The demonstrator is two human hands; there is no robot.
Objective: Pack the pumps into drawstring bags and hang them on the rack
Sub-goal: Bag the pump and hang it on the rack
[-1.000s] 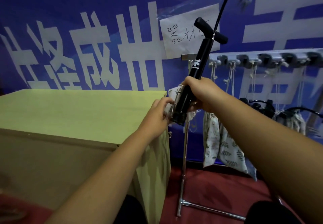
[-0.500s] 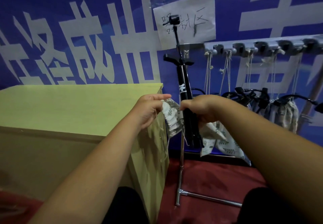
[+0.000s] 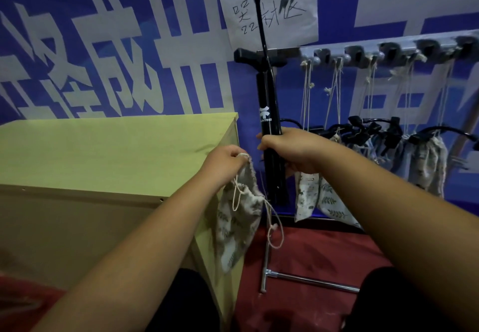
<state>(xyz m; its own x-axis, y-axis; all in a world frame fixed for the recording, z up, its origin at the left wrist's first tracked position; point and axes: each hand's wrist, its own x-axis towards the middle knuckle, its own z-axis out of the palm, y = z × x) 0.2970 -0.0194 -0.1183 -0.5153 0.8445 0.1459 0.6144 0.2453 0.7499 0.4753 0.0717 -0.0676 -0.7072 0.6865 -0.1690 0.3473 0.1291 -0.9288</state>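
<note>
The blue banner (image 3: 129, 46) is hanging behind the rack (image 3: 388, 46), and the yellow-green cabinet (image 3: 103, 150) is standing just left of the rack's upright post (image 3: 267, 254). Along the rack's rail, right of that post, packed drawstring bags (image 3: 427, 165) are hanging from the hooks by their cords, with black pump parts sticking out of their mouths.

We are holding the pump (image 3: 269, 113) upright in front of the rack's left end, with its T-handle up at rail level and its foot pointing down. We judge that this attitude is presenting the foot to the bag first.

The right hand (image 3: 290, 150) is wrapping its fingers round the barrel just under the white logo. The longer part of the pump is standing above this grip and the shorter part is projecting below it.

The left hand (image 3: 223, 163) is pinching the gathered mouth of an empty leaf-print drawstring bag (image 3: 238, 222), which is hanging slack just left of the rack's post. The pump is not yet inside it: the foot is lying beside the bag's upper part, and we cannot tell whether they are touching. We judge that the mouth is needing to be spread first.

The drawstring (image 3: 273, 226) is looping loose across the rack's post.
</note>
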